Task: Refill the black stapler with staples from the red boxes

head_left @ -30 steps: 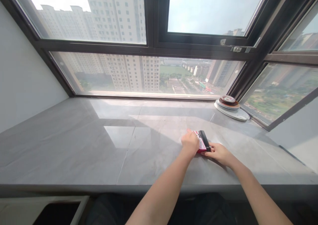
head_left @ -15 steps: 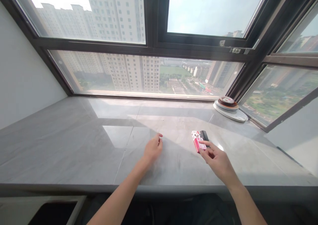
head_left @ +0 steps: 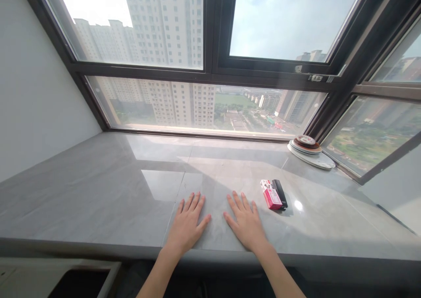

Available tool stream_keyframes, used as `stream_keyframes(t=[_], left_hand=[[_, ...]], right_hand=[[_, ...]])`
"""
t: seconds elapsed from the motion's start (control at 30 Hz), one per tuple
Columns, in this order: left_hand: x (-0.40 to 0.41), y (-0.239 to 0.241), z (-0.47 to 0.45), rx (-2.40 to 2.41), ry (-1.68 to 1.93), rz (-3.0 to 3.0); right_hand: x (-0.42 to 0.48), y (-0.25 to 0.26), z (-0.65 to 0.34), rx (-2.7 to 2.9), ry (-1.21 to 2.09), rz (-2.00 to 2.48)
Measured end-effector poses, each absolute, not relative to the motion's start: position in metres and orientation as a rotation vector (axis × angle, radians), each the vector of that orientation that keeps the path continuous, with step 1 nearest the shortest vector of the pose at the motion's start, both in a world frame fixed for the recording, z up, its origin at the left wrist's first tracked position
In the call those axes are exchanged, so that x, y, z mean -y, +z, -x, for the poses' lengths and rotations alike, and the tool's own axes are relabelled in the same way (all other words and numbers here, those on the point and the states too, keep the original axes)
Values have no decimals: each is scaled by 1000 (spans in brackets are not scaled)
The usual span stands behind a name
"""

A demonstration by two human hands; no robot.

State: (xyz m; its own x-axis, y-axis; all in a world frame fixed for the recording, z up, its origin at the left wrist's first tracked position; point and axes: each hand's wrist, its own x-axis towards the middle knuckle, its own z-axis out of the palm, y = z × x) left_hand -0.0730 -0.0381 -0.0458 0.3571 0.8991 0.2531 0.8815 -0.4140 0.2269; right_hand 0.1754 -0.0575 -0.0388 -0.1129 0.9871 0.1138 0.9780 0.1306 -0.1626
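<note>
My left hand lies palm down on the grey tiled sill, fingers spread, holding nothing. To its right my right hand rests flat in the same way, also with nothing in it. Just beyond the right hand, a small pink and white box lies on the sill. Against the box's right side is a black stapler. Neither hand touches the box or the stapler.
At the back right corner sits a stack of round plates or discs on a larger white one. Dark-framed windows border the back and right. A white wall closes the left side. The sill's front edge runs near my wrists.
My right hand has let go of the pink and white box and moved left onto the sill. My left hand has shifted nearer to me and spread flat. The view has tilted slightly.
</note>
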Motion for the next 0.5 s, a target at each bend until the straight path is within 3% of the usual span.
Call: stream_keyframes(t=[0.5], left_hand=[[38, -43, 75, -1659, 529, -2525]], right_hand=[[56, -41, -176, 2195, 95, 1946]])
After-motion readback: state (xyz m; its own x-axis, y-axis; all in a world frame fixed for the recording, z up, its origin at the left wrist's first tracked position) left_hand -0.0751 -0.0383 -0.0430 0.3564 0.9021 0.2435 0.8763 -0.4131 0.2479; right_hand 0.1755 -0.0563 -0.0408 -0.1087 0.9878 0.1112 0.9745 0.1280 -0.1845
